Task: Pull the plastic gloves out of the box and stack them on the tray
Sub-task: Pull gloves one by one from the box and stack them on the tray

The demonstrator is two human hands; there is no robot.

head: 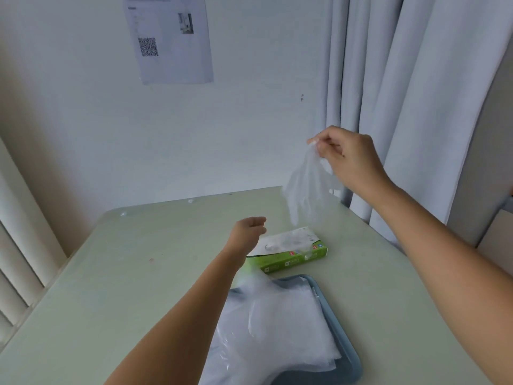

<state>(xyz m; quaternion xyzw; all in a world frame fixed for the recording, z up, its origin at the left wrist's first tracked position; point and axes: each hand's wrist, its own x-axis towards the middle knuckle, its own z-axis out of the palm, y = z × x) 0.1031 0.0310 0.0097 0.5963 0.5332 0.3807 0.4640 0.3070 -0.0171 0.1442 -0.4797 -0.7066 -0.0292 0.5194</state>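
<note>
No words could be read. A sheet (169, 40) on the wall bore a QR code (148, 46), a small photo and faint lines of print, all too blurred to make out. The green box (288, 258) carried small red and blue marks and white labels, likewise unreadable.

Fingers of left hand (248, 230) curl out of sight behind its back; contact with box (291, 259) under them unclear. Box print too small to read. Blurred, faint-edged glove (305, 190) hangs below right hand (349, 159) fingertips. Bottom edge cuts tray (349, 368), much of it under glove stack (277, 323).
</note>
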